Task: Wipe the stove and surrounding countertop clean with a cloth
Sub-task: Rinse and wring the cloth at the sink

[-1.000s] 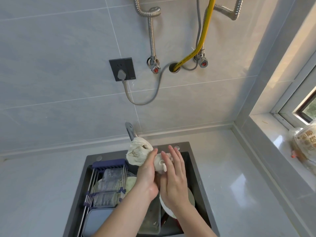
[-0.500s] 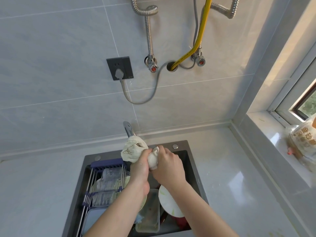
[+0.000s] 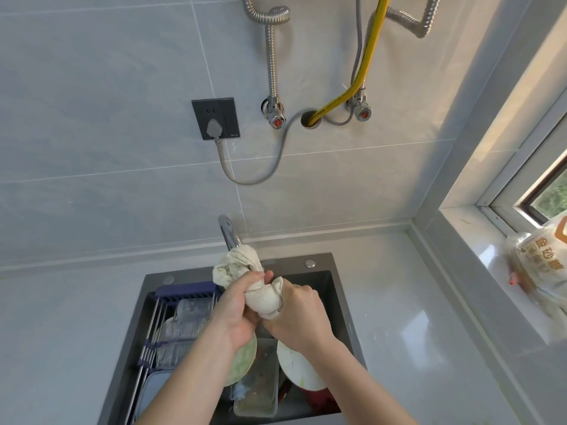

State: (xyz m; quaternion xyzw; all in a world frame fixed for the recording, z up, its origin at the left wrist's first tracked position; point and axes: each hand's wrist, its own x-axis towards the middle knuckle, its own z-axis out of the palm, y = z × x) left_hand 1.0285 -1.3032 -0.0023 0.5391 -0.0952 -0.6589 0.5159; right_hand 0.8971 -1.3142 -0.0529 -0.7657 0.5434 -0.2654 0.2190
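Cloth (image 3: 257, 283): off-white, bunched and twisted, held above the dark sink (image 3: 333, 289), directly below the chrome tap (image 3: 228, 233). Head view: the left hand (image 3: 237, 311) gripped the cloth's middle, fingers curled round it, with a loose wad bulging above that fist. The right hand (image 3: 299, 314) gripped the lower end, fingers closed on the fabric. The two fists were nearly touching. Below them the sink held a greenish plate (image 3: 244, 358), a white plate (image 3: 296, 372), a clear container (image 3: 257, 391) and a wire rack (image 3: 171, 326). Pale bench (image 3: 405, 317) lay on both sides.
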